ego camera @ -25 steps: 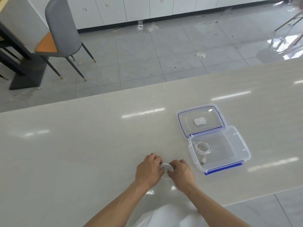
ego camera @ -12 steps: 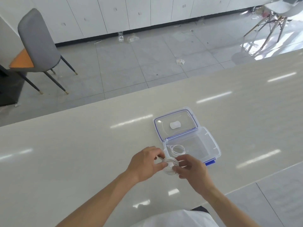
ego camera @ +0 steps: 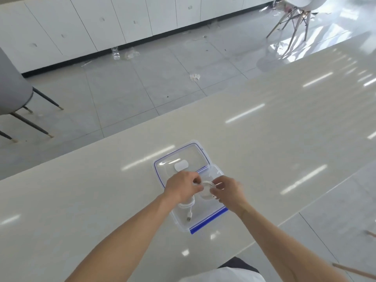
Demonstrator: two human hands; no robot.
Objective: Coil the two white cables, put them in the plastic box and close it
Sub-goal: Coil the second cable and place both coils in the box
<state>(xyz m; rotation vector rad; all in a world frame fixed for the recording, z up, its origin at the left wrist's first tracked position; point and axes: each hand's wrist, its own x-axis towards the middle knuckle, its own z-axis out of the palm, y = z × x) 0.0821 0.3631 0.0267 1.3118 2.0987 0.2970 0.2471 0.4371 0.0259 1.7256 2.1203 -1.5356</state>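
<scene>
Head view: you are now holding the coiled white cable point(ego camera: 206, 185) over the clear plastic box point(ego camera: 203, 218), left hand point(ego camera: 181, 187) and right hand point(ego camera: 228, 193) both pinching it, ready to drop.

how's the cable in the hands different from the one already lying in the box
The held cable is a neat round coil, pinched between the left hand and right hand above the plastic box; the boxed cable lies loose on the box floor, touched by no fingers.
The held cable shows no loose end; the boxed cable trails a plug end toward the near wall.
Both are white and thin.
</scene>
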